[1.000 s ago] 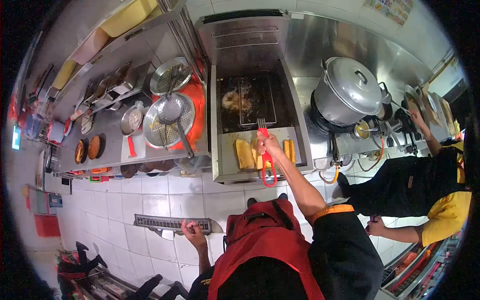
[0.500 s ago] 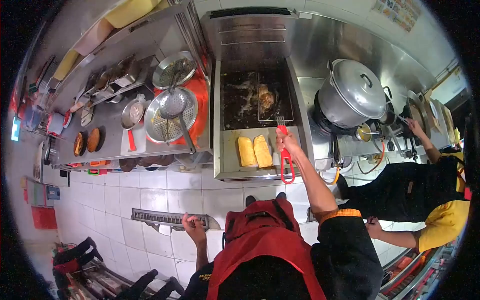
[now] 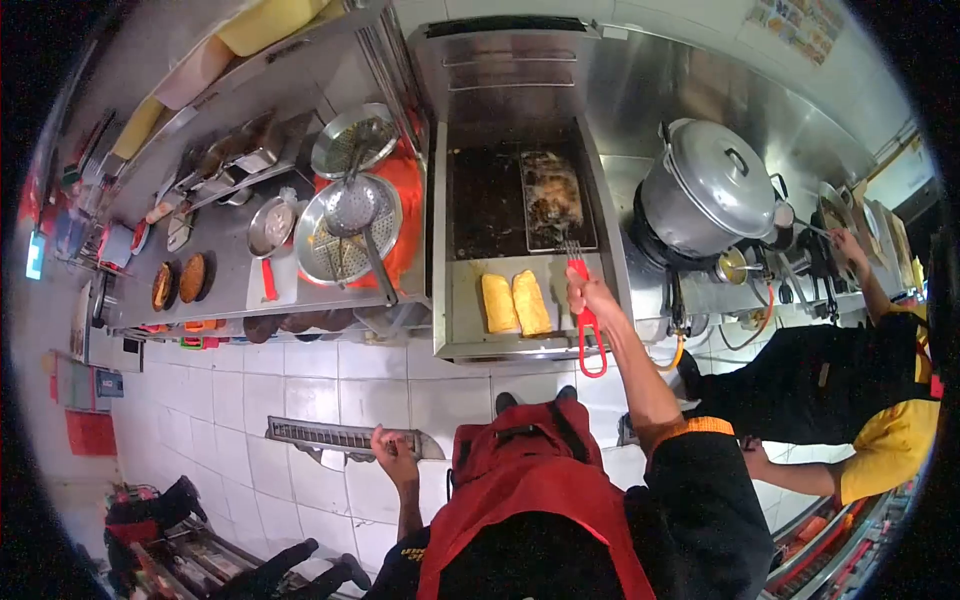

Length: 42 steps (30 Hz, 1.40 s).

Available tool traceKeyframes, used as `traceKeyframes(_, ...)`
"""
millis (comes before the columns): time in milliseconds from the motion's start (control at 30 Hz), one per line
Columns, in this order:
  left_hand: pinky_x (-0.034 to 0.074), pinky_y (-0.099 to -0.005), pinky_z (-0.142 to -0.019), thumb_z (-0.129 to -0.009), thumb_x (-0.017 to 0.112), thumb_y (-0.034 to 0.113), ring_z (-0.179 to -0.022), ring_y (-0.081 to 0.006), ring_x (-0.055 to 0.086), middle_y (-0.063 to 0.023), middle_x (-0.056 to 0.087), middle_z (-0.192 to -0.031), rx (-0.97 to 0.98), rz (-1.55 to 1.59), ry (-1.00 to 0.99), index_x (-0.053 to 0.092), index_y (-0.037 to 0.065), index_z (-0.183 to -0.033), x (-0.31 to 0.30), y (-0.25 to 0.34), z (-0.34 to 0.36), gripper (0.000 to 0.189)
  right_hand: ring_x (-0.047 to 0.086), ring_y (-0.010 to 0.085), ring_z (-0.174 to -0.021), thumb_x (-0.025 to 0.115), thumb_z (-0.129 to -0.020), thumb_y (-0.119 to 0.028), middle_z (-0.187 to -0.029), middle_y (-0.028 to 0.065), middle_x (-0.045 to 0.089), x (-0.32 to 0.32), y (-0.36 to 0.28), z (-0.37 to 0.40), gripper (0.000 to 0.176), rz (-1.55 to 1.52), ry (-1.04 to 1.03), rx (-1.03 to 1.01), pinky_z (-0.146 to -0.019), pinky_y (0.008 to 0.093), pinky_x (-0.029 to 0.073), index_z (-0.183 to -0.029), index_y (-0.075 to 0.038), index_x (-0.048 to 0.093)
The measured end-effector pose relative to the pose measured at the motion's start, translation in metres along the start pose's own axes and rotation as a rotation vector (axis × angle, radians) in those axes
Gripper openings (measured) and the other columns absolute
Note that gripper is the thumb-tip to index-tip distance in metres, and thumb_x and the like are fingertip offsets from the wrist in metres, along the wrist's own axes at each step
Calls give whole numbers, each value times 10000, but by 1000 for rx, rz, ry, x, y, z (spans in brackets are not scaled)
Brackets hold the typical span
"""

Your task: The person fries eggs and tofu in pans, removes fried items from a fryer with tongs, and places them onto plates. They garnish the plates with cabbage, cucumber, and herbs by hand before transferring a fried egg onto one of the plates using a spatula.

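My right hand (image 3: 590, 296) is wrapped around the red handle (image 3: 588, 340) of a wire fryer basket (image 3: 527, 215). Browned food (image 3: 555, 195) lies in the basket, over the dark oil of the deep fryer (image 3: 437, 290). Two yellow, golden blocks of food, a left one (image 3: 499, 303) and a right one (image 3: 532, 303), rest side by side on the fryer's metal front ledge, just left of my right hand. Low over the floor at my left side, my left hand (image 3: 397, 458) has its fingers apart and bent, with nothing seen in it.
A large lidded pot (image 3: 705, 190) stands right of the fryer. To the left, a steel counter (image 3: 225, 275) carries perforated bowls, a skimmer (image 3: 352, 208), a small pan (image 3: 270, 228) and two brown oval pieces. Another person in a yellow sleeve (image 3: 890, 450) works at the right.
The basket has risen slightly and shifted toward me with my right hand, so more of the browned food shows. The bubbling oil on its left has calmed. My left hand stays nearly still.
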<state>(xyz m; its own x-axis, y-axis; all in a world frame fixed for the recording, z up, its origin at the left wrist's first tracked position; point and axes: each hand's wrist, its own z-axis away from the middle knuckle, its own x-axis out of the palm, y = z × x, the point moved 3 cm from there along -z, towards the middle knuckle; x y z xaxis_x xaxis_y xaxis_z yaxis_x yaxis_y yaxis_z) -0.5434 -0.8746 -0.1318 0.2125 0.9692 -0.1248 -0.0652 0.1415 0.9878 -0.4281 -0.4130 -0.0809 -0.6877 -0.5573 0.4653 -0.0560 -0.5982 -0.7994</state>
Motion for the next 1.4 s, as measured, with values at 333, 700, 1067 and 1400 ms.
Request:
traceKeyframes(333, 436, -214, -547, -859, 564, 125, -646, -99, 518, -30, 488, -913, 0, 25, 5, 364, 60, -1230, -14, -33, 3, 426, 314, 49, -391, 507, -903, -209, -549, -53, 394, -14, 2, 7, 126, -80, -19, 111, -353, 210, 289, -835, -133, 434)
traceKeyframes(700, 403, -200, -495, -857, 542, 101, -654, -95, 495, -41, 483, -923, -68, 9, -39, 365, 88, -1213, -11, -51, 0, 398, 339, 57, -394, 524, -896, -226, -537, -38, 387, -12, -2, -4, 203, -112, -22, 75, -351, 209, 279, -770, -126, 400)
traceKeyframes(1067, 435, -227, -607, -852, 536, 79, -811, -97, 475, -31, 475, -898, -202, 345, -61, 404, 46, -1165, -16, -99, 5, 341, 323, 44, -392, 505, -904, -216, -542, -41, 383, -10, 3, -1, 128, -170, -110, 100, -348, 197, 270, -868, -109, 445)
traceKeyframes(1400, 436, -215, -580, -868, 527, 168, -714, -104, 489, -33, 474, -890, -71, 140, -58, 430, 44, -1133, -46, -161, 7, 307, 287, 38, -369, 494, -907, -261, -533, -45, 341, -6, 8, 24, 197, -99, -94, 9, -312, 197, 234, -976, -79, 461)
